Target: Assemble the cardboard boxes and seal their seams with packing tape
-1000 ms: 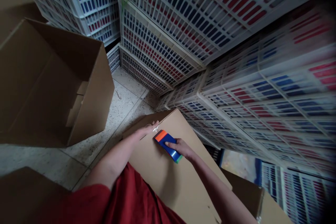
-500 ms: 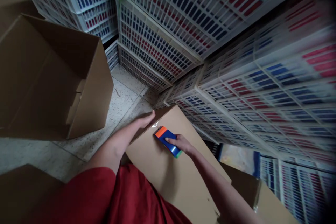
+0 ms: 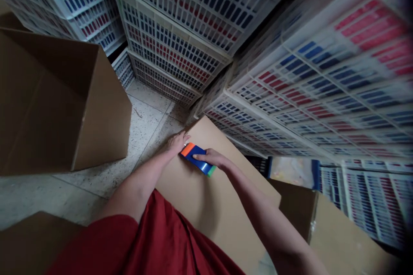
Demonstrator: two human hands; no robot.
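A closed cardboard box (image 3: 193, 197) lies in front of me, its broad brown face up and slanting away. My right hand (image 3: 213, 157) grips a blue tape dispenser (image 3: 200, 161) with an orange end and a green end, thumb on top. The orange end rests at or just above the box's left edge. There, my left hand (image 3: 178, 142) lies over the edge, fingers stretched out, right beside the orange end. A small shiny spot, perhaps clear tape, shows between hand and dispenser. The underside of the dispenser is hidden.
An open cardboard box (image 3: 103, 116) stands on the speckled tile floor (image 3: 148, 116) to the left. Stacked white plastic crates (image 3: 164, 47) holding red and blue items wall off the back and right. Another open box (image 3: 342, 227) sits at lower right, brown cardboard (image 3: 35, 240) at lower left.
My left hand has come from the box's side up over its edge, fingers now by the orange end. The dispenser has shifted slightly left and up in view; the camera has turned.
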